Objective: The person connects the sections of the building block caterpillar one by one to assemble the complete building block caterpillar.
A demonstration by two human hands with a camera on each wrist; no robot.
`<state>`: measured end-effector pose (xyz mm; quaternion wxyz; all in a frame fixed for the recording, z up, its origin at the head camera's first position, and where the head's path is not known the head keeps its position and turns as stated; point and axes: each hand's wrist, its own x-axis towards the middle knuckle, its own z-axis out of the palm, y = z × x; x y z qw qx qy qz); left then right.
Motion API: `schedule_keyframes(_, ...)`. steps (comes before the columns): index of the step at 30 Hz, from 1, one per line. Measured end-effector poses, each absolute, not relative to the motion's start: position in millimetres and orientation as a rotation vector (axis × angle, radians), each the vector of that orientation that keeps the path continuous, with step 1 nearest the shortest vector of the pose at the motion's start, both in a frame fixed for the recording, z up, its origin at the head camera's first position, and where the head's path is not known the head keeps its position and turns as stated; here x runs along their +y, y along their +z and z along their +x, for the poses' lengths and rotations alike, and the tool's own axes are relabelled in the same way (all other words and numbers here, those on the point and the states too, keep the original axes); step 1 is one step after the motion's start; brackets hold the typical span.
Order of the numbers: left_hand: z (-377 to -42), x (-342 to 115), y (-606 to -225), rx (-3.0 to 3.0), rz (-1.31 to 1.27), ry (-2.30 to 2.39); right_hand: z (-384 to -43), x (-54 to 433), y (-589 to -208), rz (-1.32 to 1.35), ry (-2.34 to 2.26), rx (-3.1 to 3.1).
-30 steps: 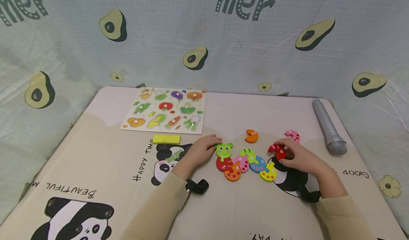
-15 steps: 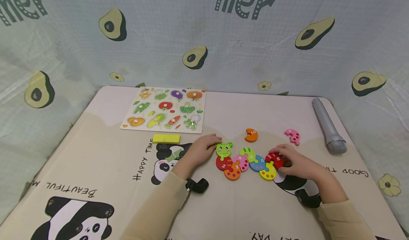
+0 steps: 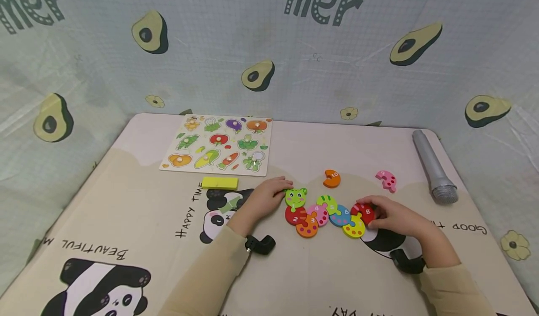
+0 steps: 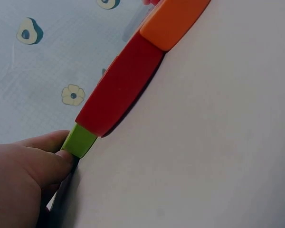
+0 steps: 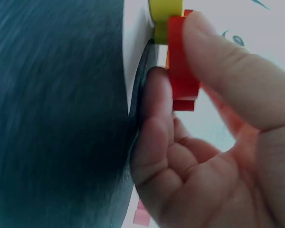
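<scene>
A chain of numbered caterpillar puzzle pieces lies on the table. At its left end is a green smiling head piece, its edge held by the thumb and fingers of my left hand. The red 2 piece adjoins the head. My right hand pinches the red 8 piece by its right side. In the right wrist view, thumb and fingers grip the red piece, tilted beside the yellow piece. In the head view it meets the yellow piece; whether they interlock I cannot tell.
Apart from the chain lie the orange 10 piece and the pink 9 piece. A vegetable puzzle board stands back left, with a yellow block before it. A grey microphone lies at the right edge.
My right hand has brought the red 8 piece down and slightly left against the yellow piece, uncovering the pink 9. Since half a second ago it has barely shifted. The left hand stays put.
</scene>
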<state>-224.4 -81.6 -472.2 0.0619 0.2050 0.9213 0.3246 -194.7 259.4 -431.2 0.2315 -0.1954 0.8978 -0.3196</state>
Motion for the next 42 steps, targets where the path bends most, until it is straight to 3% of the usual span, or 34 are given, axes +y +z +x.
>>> schedule_keyframes(26, -224.4, -82.6, -467.9, 2.807, 0.633, 0.993, -200.1, 258.3, -434.8, -0.464, -0.824, 2.512)
schedule_keyframes(42, -223.0, -81.5, -471.3, 2.788, 0.621, 0.986, -215.9, 285.6, -420.3, -0.410, -0.864, 2.800)
